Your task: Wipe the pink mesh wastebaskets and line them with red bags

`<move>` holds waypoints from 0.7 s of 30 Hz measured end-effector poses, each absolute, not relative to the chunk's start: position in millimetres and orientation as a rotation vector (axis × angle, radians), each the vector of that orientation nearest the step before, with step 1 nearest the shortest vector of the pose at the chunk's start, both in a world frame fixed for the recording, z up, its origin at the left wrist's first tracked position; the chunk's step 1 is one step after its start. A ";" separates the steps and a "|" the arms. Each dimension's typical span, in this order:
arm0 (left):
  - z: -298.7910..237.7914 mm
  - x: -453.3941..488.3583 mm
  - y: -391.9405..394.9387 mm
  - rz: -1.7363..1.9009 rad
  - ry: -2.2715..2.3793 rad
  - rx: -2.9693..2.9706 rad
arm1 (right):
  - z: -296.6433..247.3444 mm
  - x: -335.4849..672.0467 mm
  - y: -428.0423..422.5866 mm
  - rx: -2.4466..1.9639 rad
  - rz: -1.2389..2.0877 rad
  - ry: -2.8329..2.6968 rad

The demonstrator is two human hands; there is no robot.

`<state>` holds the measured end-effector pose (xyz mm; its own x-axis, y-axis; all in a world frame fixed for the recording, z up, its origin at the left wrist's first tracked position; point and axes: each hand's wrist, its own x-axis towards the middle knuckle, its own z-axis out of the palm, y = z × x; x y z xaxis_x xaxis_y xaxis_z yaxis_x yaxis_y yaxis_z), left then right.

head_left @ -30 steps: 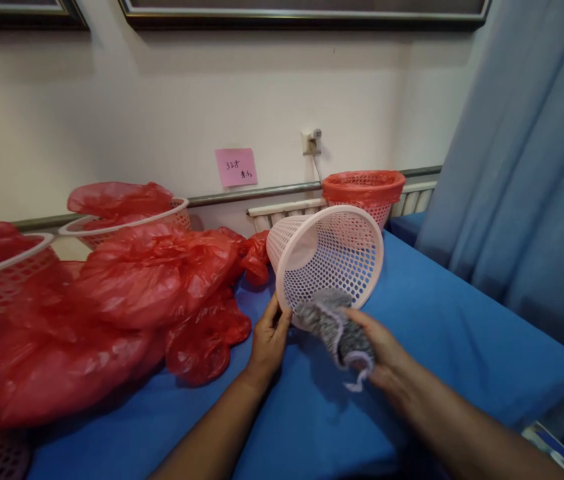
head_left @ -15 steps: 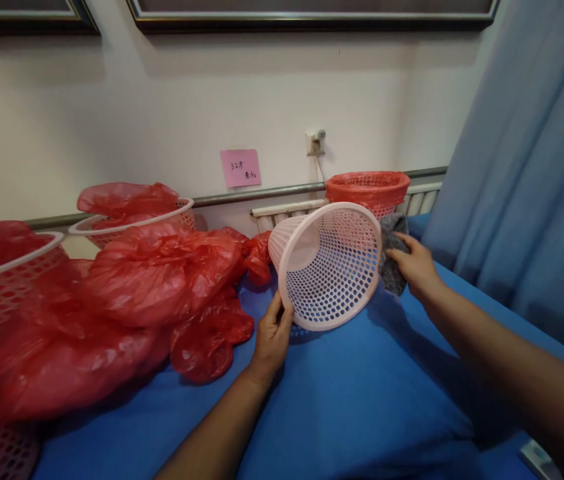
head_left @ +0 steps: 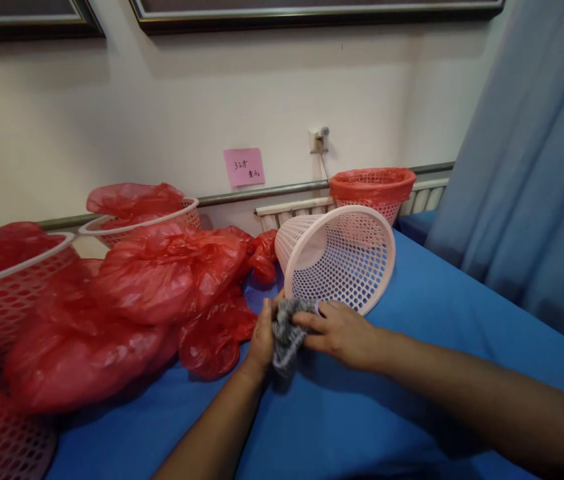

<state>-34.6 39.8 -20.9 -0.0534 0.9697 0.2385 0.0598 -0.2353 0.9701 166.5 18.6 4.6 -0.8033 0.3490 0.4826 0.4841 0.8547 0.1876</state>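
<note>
A pale pink perforated wastebasket [head_left: 298, 235] lies tipped on its side on the blue-covered bed [head_left: 342, 413], its mouth facing me. My left hand [head_left: 262, 337] grips the lower left of its rim, with the fingertips partly hidden behind the cloth. In my right hand [head_left: 342, 333] is a grey cloth [head_left: 288, 337], pressed against that same part of the rim, right beside my left hand. Crumpled red plastic bags [head_left: 162, 273] lie just left of my left hand.
Several more wastebaskets with red bags stand at left, including one basket [head_left: 17, 280] at the edge. A red-lined basket [head_left: 372, 193] stands behind, near the radiator [head_left: 292, 210]. A pink note [head_left: 245, 167] and a socket [head_left: 318, 140] are on the wall. A blue curtain [head_left: 527, 167] hangs right.
My right hand has carried the cloth from the right side of the basket's rim round to its lower left, beside my left hand. The left hand stays at the rim.
</note>
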 end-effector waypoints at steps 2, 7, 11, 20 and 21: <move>-18.2 -33.5 40.7 1.381 1.012 1.380 | -21.2 177.3 11.2 -0.741 -0.267 -2.646; -16.2 -31.9 44.8 1.393 0.984 1.430 | -39.3 224.8 16.6 -0.984 0.093 -2.629; -15.8 -31.2 44.2 1.415 1.007 1.460 | -45.6 275.0 29.6 -1.073 -0.005 -2.603; -11.6 -19.7 37.4 1.419 1.001 1.484 | -37.3 325.8 46.8 -1.304 -0.504 -1.950; -10.5 -19.1 37.6 1.426 1.006 1.498 | -24.9 312.0 44.8 -1.202 -0.513 -1.884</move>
<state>-19.1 37.6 -10.5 0.0407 0.9371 0.3466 0.0124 -0.3473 0.9377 312.0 44.8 -24.9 -0.2045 0.5476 0.8114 0.8835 0.4601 -0.0878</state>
